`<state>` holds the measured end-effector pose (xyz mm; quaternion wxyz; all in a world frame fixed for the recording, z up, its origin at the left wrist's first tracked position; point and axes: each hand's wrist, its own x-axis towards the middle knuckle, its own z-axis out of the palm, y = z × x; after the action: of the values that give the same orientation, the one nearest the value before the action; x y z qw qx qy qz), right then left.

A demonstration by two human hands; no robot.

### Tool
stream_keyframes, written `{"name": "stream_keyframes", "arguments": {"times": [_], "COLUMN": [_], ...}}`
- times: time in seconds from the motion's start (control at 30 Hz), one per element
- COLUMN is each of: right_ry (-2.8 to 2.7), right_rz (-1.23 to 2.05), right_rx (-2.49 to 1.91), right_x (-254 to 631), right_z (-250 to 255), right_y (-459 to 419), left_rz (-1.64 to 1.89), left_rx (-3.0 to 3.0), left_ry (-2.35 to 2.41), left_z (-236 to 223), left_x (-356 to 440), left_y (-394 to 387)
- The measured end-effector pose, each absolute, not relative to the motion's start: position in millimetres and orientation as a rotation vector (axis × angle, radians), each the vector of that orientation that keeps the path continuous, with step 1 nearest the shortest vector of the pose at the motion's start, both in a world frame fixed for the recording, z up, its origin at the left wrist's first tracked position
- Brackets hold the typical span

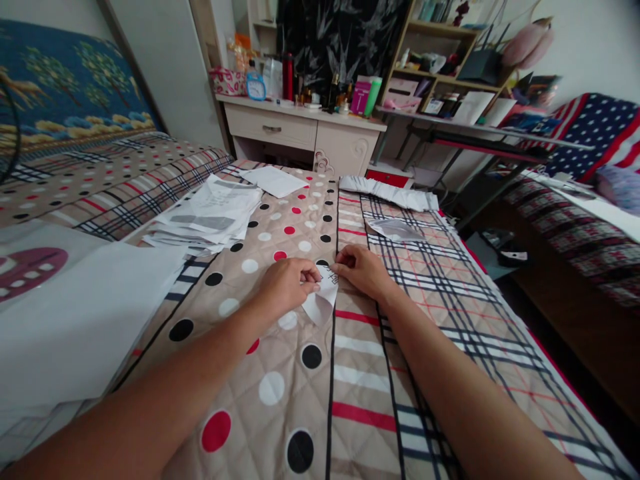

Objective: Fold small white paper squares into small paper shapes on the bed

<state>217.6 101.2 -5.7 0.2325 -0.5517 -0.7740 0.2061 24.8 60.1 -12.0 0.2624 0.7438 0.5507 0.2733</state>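
Both my hands meet over a small folded piece of white paper (321, 301) with dark print on it, lying on the quilted bed cover (300, 373). My left hand (290, 281) pinches the paper's left edge with closed fingers. My right hand (361, 268) pinches its upper right edge, fingers curled. The paper's pointed lower end hangs free toward me between the hands.
A loose pile of white papers (210, 213) lies at the left, a single sheet (274, 180) beyond it. A crumpled white strip (390, 193) and a grey scrap (397, 230) lie ahead right. A white cloth (75, 313) covers the near left. Dresser (300, 130), shelves and another bed stand behind.
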Motion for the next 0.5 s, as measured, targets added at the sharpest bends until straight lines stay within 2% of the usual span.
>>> {"name": "stream_keyframes", "arguments": {"times": [0.3, 0.5], "right_ry": [-2.059, -1.864], "right_rz": [0.414, 0.397], "right_rx": [-2.026, -1.998], "right_x": [198.0, 192.6], "right_z": [16.8, 12.3], "right_y": [56.6, 48.0], "left_rz": [0.777, 0.712], "left_rx": [2.099, 2.330], "left_ry": [1.579, 1.682], "left_z": [-12.5, -7.0], "left_x": [23.6, 21.7], "left_y": [57.9, 60.0]}}
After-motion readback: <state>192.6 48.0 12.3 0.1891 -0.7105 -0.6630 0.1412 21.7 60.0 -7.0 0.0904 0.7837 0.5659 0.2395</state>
